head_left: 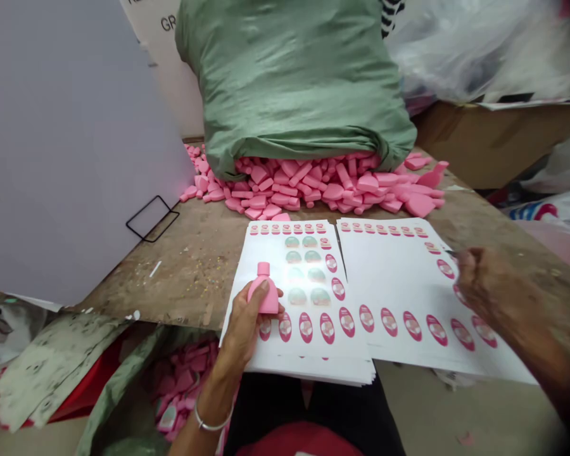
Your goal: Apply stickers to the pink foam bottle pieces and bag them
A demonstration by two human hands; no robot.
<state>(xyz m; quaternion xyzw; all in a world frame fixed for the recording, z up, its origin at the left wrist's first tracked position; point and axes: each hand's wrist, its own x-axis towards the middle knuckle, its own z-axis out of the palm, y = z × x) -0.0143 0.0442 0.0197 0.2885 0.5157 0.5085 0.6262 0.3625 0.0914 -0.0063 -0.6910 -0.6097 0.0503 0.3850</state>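
My left hand (247, 323) is wrapped round a small pink toy-like bottle (265, 292) with a cap, thumb on its front. The bottle stands upright in view above the left sticker sheet (266, 253), whose stickers include pale green domes and pink ovals. Over the right edge of the right sticker sheet (384, 272), my right hand (477, 282) has its fingers pinched together, somewhat blurred. A thin dark tip pokes out beside those fingers; what it belongs to is unclear. The right sheet has ovals and small labels along its edges and a bare white middle.
Many pink bottles (304, 183) spill from a green cloth sack (294, 82) across the back of the wooden table (194, 253). A black wire frame (152, 218) leans by a grey panel (76, 126) at left. Below, an open sack (118, 386) holds more pink bottles. A cardboard box (498, 139) stands right.
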